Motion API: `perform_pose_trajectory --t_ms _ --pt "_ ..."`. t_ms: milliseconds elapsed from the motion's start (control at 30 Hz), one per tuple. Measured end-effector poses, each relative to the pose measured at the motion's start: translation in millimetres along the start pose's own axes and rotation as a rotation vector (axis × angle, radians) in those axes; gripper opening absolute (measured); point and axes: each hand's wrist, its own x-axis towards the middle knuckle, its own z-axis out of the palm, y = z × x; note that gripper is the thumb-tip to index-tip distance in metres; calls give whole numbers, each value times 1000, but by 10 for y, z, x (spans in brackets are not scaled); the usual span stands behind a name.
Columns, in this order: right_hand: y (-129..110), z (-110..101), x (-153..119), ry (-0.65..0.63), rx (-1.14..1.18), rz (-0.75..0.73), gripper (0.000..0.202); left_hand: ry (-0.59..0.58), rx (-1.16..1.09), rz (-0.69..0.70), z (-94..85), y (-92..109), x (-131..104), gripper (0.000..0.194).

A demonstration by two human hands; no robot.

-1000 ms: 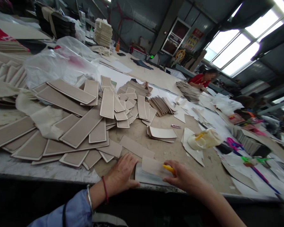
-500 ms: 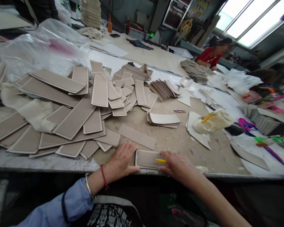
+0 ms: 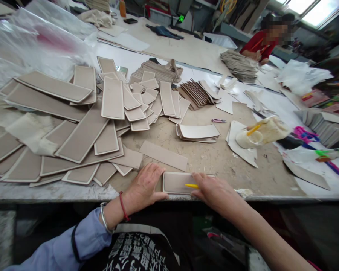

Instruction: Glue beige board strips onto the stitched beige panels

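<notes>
Bordered panel [image 3: 173, 181]: flat at the table's near edge, the clock's centre; its right part lies under the right hand.
Left hand [image 3: 147, 182]: 9 o'clock, at the panel's left end, thumb and fingers apart; whether it presses, I cannot tell.
Right hand [image 3: 210, 188]: 3 o'clock, over the panel, fingers and thumb closed around a yellow stick [image 3: 191, 186], its tip pointing to 9.
Plain strip [image 3: 164, 155]: 11 o'clock, near.
Stacked pieces [image 3: 198, 131]: between 12 and 1.
Pale pot [image 3: 244, 140]: 2 o'clock.
Panel pile [image 3: 81, 139]: 10 o'clock.
</notes>
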Motion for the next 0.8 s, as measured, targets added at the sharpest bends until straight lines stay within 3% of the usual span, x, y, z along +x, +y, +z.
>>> perform_pose_trajectory --t_ms 167,333,500,800 --pt "5 0 10 12 2 -12 25 11 -65 25 -72 22 -67 65" --pt "-5 -25 14 -9 0 -12 23 1 -124 92 -144 28 -138 46" --pt "-18 -39 22 8 1 -20 23 -7 -115 155 -98 -4 -150 31" --pt "-27 -58 21 -12 -2 -30 24 -12 -120 176 -50 -51 -153 27"
